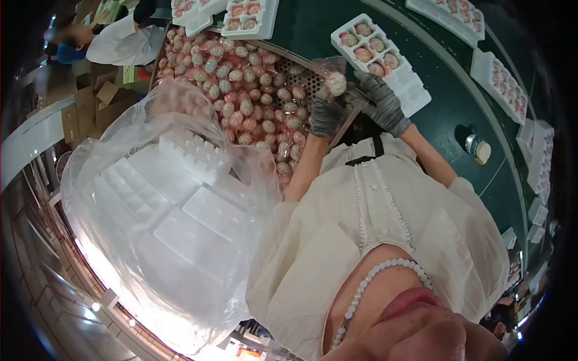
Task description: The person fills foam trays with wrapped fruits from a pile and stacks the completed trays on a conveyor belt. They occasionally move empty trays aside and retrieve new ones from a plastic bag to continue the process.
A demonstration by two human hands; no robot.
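Observation:
My left hand [327,115], in a grey striped glove with bare fingertips, grips a pale egg [335,83] with clear plastic film about it. The egg is above the edge of a bin holding many film-wrapped, pink-and-white eggs [244,90]. To its right, my right hand [385,103], in a matching glove, has its fingers stretched toward the egg, apart from it as far as I can see. Just beyond the right hand lies a white foam tray [412,93] with several wrapped eggs in its compartments. Its nearer part is a bare white flap.
A large clear plastic bag [162,222] of white foam trays stands at my left. More filled trays [500,84] line the green table's [439,141] right edge. A small jar [478,148] sits on the table. Another person [123,42] and cardboard boxes [108,96] are at upper left.

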